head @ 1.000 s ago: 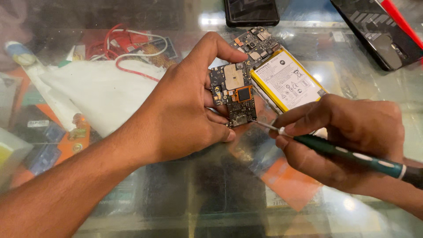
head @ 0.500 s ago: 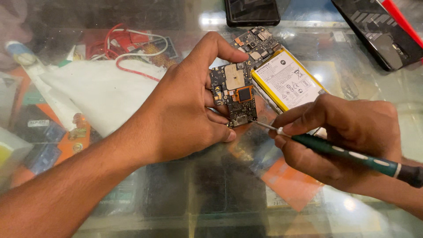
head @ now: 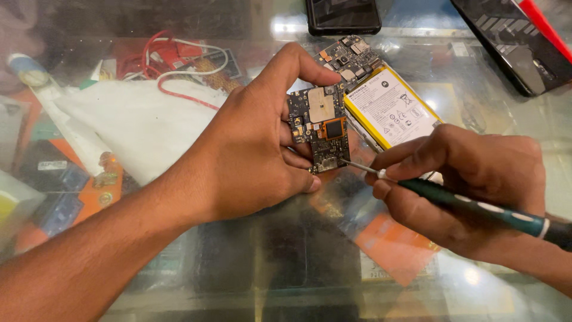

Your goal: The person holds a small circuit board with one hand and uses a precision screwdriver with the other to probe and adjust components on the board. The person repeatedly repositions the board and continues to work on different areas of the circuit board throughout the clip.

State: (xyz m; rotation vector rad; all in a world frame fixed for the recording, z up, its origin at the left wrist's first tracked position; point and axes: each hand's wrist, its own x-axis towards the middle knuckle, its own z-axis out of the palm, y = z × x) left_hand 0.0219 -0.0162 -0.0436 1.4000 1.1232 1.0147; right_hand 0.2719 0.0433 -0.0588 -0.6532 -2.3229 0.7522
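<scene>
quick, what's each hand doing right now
Left hand: closed, holding a small circuit board.
Right hand: closed around a green-handled screwdriver, tip at the board's lower edge.

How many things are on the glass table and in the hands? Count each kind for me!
Circuit boards: 2, one in the left hand at, one on the table
Yellow-edged batteries: 1
Screwdrivers: 1, in the right hand
Black phones: 2
White cloths: 1
Total: 7
</scene>
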